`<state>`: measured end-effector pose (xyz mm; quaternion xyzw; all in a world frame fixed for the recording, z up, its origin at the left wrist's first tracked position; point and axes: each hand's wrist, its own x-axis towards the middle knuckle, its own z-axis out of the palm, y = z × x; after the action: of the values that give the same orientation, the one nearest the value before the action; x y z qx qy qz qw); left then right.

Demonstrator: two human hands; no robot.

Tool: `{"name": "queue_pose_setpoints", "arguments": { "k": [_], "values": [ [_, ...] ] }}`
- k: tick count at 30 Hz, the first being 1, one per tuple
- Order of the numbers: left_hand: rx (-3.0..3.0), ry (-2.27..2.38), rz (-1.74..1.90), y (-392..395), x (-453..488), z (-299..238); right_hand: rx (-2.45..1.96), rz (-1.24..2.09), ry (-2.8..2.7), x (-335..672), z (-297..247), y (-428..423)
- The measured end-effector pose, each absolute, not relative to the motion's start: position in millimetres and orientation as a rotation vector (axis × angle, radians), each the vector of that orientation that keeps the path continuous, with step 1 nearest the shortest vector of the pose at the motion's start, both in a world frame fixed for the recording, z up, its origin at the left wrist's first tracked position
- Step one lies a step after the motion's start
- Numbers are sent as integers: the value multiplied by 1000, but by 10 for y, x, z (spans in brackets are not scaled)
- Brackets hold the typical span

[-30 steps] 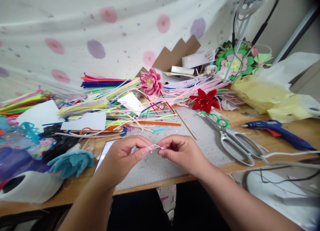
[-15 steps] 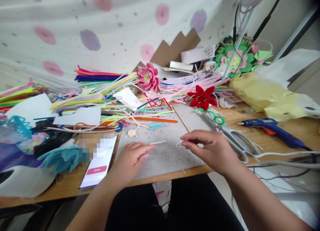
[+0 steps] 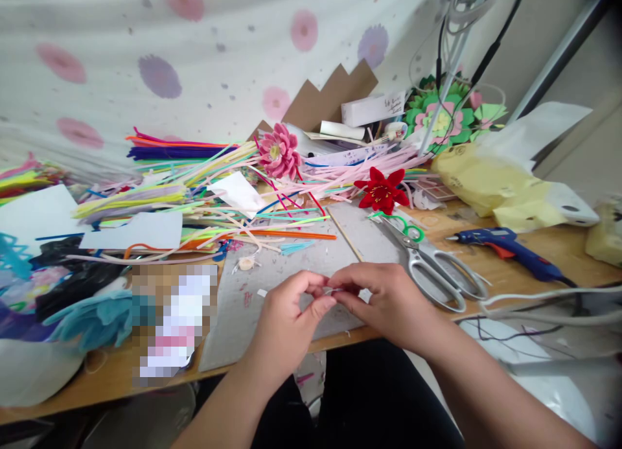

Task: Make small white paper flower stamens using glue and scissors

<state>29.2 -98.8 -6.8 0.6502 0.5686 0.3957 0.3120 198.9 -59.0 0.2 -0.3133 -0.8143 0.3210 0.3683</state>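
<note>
My left hand [image 3: 291, 313] and my right hand [image 3: 383, 300] meet over the front of a grey cutting mat [image 3: 243, 313], fingertips pinched together. Between them is a small thin white piece [image 3: 331, 291], probably a bit of pipe cleaner; most of it is hidden by the fingers. A small white coil [image 3: 246, 264] lies on the mat to the left of my hands. Large silver scissors [image 3: 432, 267] lie just right of my right hand.
A heap of coloured pipe cleaners [image 3: 194, 177] covers the back of the wooden table [image 3: 486, 241]. A pink flower [image 3: 278, 152] and a red flower [image 3: 381, 190] lie there. A blue glue gun [image 3: 505, 248] is at the right. A phone [image 3: 175, 319] lies left of the mat.
My hands were apart over the mat half a second ago, the left lying flat. Now they have come back together, pinching the small white piece. The view has shifted slightly.
</note>
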Motion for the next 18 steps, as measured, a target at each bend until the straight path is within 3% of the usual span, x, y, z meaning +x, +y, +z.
{"name": "queue_pose_setpoints", "arguments": {
  "k": [5,8,13,18],
  "values": [
    [1704,1452,1086,-942,335,-130,-874,874,-2060,2101,-65,-549],
    [1640,1483,1086,-939,362,-121,-963,650,-2032,2419,-108,-420],
    [1508,1509,1076,-941,386,-95,-1720,-310,-1549,3485,-263,-173],
    [1547,1495,1117,-924,408,-95,-2379,-241,-1487,4265,-492,-103]
  ]
}}
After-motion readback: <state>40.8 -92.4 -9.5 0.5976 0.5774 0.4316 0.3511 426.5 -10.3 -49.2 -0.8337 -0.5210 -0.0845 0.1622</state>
